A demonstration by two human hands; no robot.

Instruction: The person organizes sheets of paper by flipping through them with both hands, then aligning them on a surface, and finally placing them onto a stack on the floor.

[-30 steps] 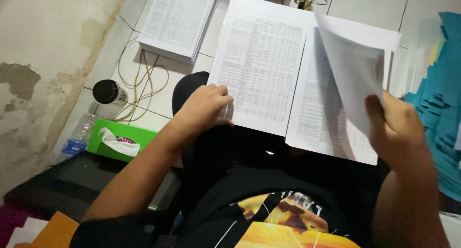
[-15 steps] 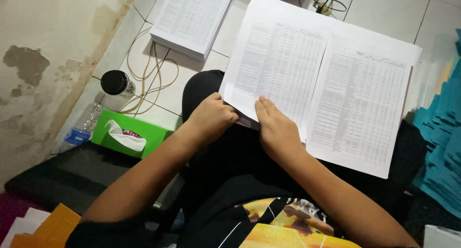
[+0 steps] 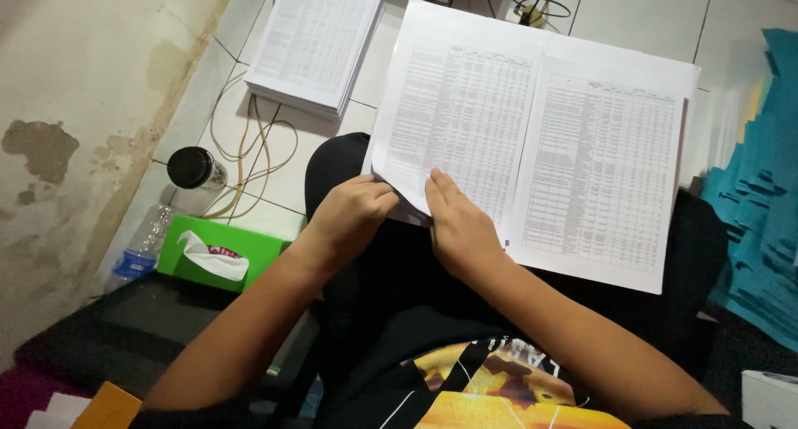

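An open stack of printed table sheets (image 3: 532, 138) lies across my lap, showing a left page and a right page. My left hand (image 3: 349, 217) pinches the lower left corner of the left page, which curls up a little. Beside it, my right hand (image 3: 457, 225) rests flat on the bottom edge of the same page, fingers pointing up the sheet. The two hands nearly touch.
A second pile of printed sheets (image 3: 316, 42) sits on the tiled floor at upper left. A green tissue box (image 3: 220, 254), a dark-lidded cup (image 3: 195, 170), a plastic bottle (image 3: 141, 246) and loose cables (image 3: 249, 150) lie left. Teal folders (image 3: 756, 213) stack at the right.
A page that my right hand held up on the right has been turned and laid flat. My right hand moved left to the bottom edge next to my left hand.
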